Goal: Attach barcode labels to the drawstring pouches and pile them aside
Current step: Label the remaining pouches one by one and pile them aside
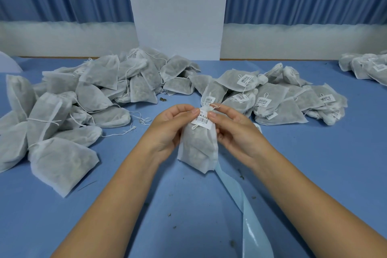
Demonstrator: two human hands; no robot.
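While upright between left hand (168,130) and right hand (237,132), gauzy white pouch (199,145)

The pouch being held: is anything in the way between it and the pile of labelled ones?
Nothing visible. The pouch, held by the left hand and right hand, is right next to the labelled pile, with no object between. The backing strip trails toward the person instead.

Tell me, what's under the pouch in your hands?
A shiny pale-blue strip comes out from beneath the pouch, lying on the table. Its far end is covered by the pouch.
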